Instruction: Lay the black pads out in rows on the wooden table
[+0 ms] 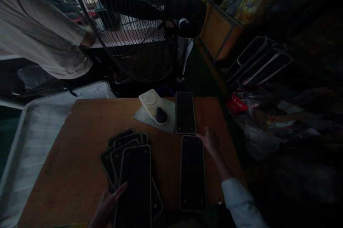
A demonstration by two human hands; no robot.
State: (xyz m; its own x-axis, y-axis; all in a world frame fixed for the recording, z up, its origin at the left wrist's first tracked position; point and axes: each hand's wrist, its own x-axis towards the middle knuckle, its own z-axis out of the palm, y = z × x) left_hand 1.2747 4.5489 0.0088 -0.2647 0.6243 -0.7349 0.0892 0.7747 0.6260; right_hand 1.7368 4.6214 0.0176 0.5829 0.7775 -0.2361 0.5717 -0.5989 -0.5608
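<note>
My left hand [108,199] grips the left edge of a dark rectangular panel [135,181], its thumb on top. The panel has a pale border and small round studs at its corners. It lies over a fanned stack of similar panels [107,162]. My right hand [211,141] has a finger stretched out to the lower right corner of a far panel [184,114], apparently touching it; its other fingers are hard to make out in the dim light. Just below that corner, a near panel [193,174] lies flat on the wooden table [80,142].
A cream container [150,100] with a dark knob [161,115] sits on a grey sheet [170,108]. Beyond the table stands a large fan [139,24]. A person's sleeve [48,31] is at upper left, above a white tray [34,131]. Plastic bags [257,138] lie at right.
</note>
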